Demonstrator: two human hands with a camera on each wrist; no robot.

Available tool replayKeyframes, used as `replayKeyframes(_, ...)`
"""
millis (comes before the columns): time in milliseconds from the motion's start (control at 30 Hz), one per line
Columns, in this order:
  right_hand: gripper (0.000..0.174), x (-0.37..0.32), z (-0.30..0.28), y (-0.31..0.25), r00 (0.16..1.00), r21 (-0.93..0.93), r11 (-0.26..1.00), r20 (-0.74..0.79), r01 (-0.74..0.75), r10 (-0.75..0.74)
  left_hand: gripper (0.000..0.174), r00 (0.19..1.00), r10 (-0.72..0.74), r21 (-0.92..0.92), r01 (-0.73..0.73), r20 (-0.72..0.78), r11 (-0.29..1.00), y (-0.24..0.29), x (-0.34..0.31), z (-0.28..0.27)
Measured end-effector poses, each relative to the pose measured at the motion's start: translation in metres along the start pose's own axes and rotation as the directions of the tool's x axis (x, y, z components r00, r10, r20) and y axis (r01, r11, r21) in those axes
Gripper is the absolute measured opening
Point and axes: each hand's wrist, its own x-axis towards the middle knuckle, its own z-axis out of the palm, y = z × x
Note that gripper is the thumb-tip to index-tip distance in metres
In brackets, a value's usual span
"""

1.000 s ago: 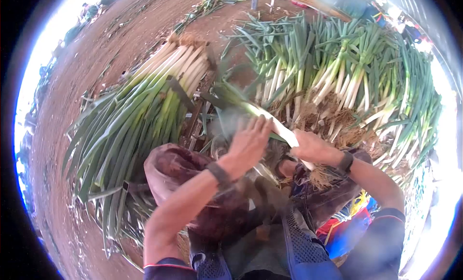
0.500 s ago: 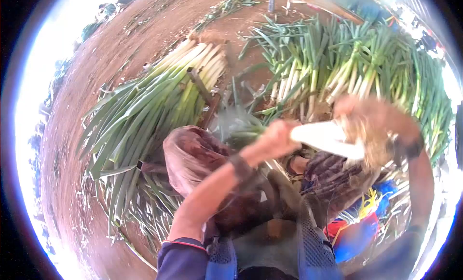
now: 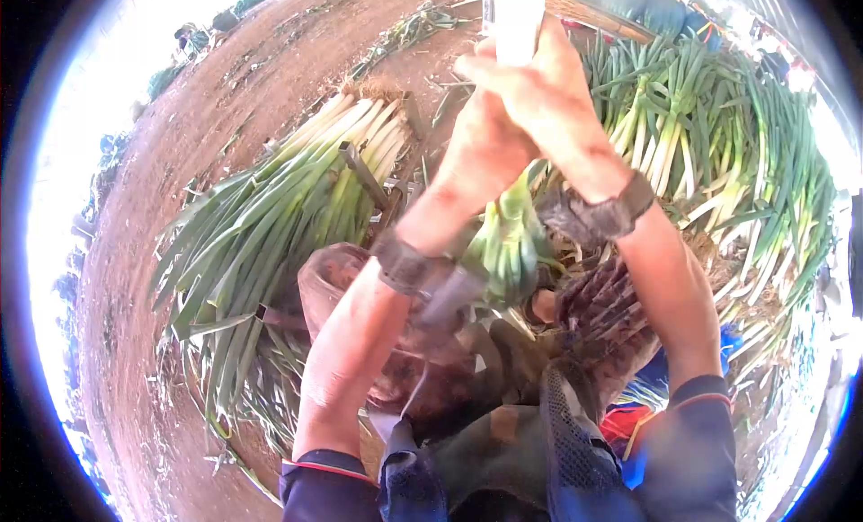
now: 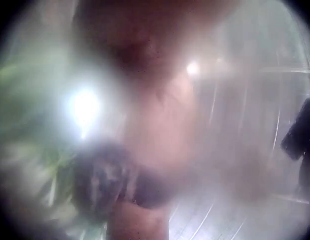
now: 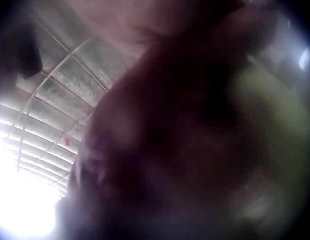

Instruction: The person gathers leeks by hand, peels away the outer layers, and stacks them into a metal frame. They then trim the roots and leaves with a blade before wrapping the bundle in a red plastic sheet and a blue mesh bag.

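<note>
Both hands are raised close together at the top of the head view, the right hand (image 3: pixel 562 104) crossing over the left hand (image 3: pixel 490 140). They grip a leek bundle whose white stalk (image 3: pixel 520 28) points up out of the picture, while its green leaves (image 3: pixel 511 248) hang below the hands toward the lap. Most of the left hand's fingers are hidden behind the right. Both wrist views are dark and blurred; a pale green shape (image 5: pixel 275 110) shows at the right of the right wrist view.
A pile of leeks (image 3: pixel 270 207) lies at left, roots away from the person, against a metal bracket (image 3: pixel 364 173). More leeks (image 3: pixel 683 118) spread along the right. Bent knees (image 3: pixel 333 275) frame the lap; a red and blue bag (image 3: pixel 625 423) sits beside the right leg.
The right hand has come back from the root end at right to join the left. Both hands have risen, and the leek bundle has swung from slanting sideways to upright, white end up.
</note>
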Motion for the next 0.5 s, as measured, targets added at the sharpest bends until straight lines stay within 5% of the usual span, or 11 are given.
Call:
replayKeyframes(33, 0.069, 0.008, -0.006, 0.015, 1.000, -0.004, 1.000, 0.006, -0.006, 0.006, 0.059, 0.993, -0.031, 0.535, -0.036, 0.116, 0.844, 0.017, -0.005, 0.004)
replayKeyframes(67, 0.063, 0.016, -0.014, 0.039, 0.997, 0.153, 0.987, 0.045, 0.056, -0.063, 0.062, 0.972, -0.129, 0.896, -0.123, 0.195, 0.427, 0.036, -0.010, 0.009)
replayKeyframes(100, 0.058, 0.017, -0.017, 0.042, 0.987, 0.308, 0.944, 0.066, 0.117, -0.143, 0.063, 0.881, -0.471, 0.923, 0.148, 0.040, 0.355, 0.049, -0.005, 0.006)
replayKeyframes(133, 0.058, 0.018, -0.023, 0.045, 0.987, 0.303, 0.945, 0.061, 0.121, -0.146, 0.063, 0.881, -0.471, 0.923, 0.142, 0.047, 0.358, 0.048, -0.012, 0.003)
replayKeyframes(200, 0.044, 0.011, -0.029, 0.020, 0.984, 0.527, 0.846, 0.176, -0.075, -0.022, 0.033, 0.940, -0.333, 0.666, 0.200, 0.077, 0.719, 0.032, -0.036, -0.016)
replayKeyframes(233, 0.037, 0.007, -0.028, 0.004, 0.992, 0.601, 0.794, 0.126, -0.094, 0.021, 0.035, 0.943, -0.305, 0.525, 0.192, 0.136, 0.829, 0.018, -0.037, -0.036)
replayKeyframes(367, 0.052, 0.020, -0.053, 0.016, 0.911, 0.464, 0.886, 0.376, -0.025, -0.171, 0.035, 0.932, -0.322, 0.292, 0.265, 0.167, 0.919, 0.026, -0.044, -0.043)
replayKeyframes(467, 0.059, 0.009, -0.054, -0.001, 0.896, 0.611, 0.783, 0.406, -0.119, -0.181, 0.034, 0.893, -0.413, 0.337, 0.338, 0.180, 0.878, 0.037, -0.044, -0.038)
replayKeyframes(500, 0.061, 0.009, -0.044, 0.007, 0.954, 0.633, 0.765, 0.286, -0.115, -0.093, 0.035, 0.888, -0.423, 0.407, 0.323, 0.182, 0.854, 0.032, -0.045, -0.038)
